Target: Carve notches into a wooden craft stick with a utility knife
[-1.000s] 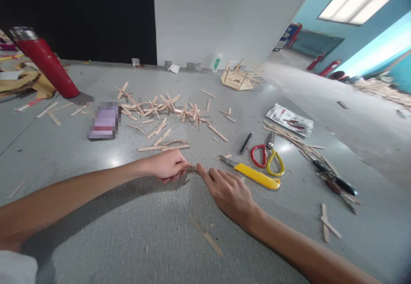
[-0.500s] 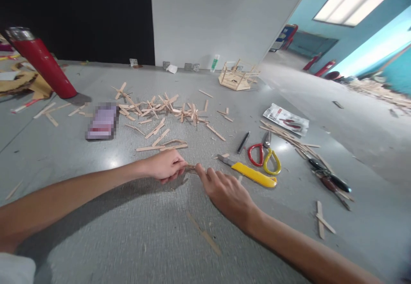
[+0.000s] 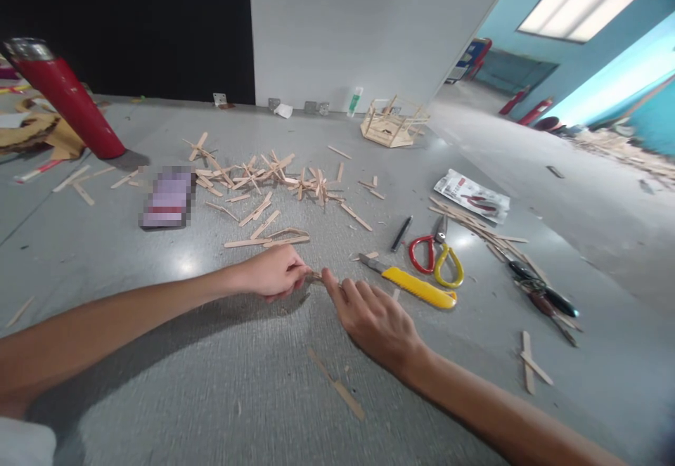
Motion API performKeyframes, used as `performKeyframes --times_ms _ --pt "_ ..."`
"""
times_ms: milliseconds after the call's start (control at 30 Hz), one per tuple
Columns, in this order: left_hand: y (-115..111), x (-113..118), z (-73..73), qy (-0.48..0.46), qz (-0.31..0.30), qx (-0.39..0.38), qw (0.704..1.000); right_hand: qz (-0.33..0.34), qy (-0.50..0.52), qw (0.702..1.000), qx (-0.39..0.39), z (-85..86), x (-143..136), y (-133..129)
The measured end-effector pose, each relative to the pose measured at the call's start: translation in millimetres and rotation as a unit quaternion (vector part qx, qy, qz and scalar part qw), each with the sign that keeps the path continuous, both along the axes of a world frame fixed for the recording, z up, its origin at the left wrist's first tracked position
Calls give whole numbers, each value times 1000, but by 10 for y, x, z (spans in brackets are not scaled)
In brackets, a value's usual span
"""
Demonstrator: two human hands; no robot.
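Note:
Between my two hands is a short, thin wooden stick [image 3: 316, 277], low over the grey table, most of it hidden by my fingers. My left hand [image 3: 275, 273] is closed and pinches its left end. Closed around the other end is my right hand [image 3: 372, 315], thumb and forefinger nearest the stick. A yellow utility knife [image 3: 419, 287] lies just right of my right hand, its blade extended. Beyond my left hand, several craft sticks [image 3: 247, 243] lie flat. One split craft stick [image 3: 348, 399] rests on the table nearer to me.
Scissors with red and yellow handles [image 3: 447, 267] and a black pen [image 3: 401, 234] lie beyond the knife. Pliers [image 3: 543, 288] and a white packet [image 3: 472, 195] are at the right. A pile of craft sticks [image 3: 274, 169], a phone [image 3: 169, 197], a red flask [image 3: 79, 111] and a wooden stick frame [image 3: 393, 125] stand farther back.
Both hands keep their hold on the stick in almost the same place. The whole view has shifted very slightly.

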State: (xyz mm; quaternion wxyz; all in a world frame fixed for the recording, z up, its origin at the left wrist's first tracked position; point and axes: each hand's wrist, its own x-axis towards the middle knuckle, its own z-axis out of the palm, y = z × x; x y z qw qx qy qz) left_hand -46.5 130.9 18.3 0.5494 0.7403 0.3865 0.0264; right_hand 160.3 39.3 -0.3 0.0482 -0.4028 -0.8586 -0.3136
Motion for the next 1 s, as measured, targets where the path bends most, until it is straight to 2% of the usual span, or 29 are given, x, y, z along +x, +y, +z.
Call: performKeyframes --times_ms 133,400,667,1000 --pt "10 2 -17 1 4 -5 1000 2 15 1000 4 -12 15 -1" --pt "17 -5 -10 10 6 -18 1000 -27 36 993 -106 -54 62 51" --pt "14 -6 7 18 4 -12 1000 -50 17 991 -125 -22 10 55" --pt "11 2 33 25 2 -19 1000 -42 26 992 -118 -43 12 54"
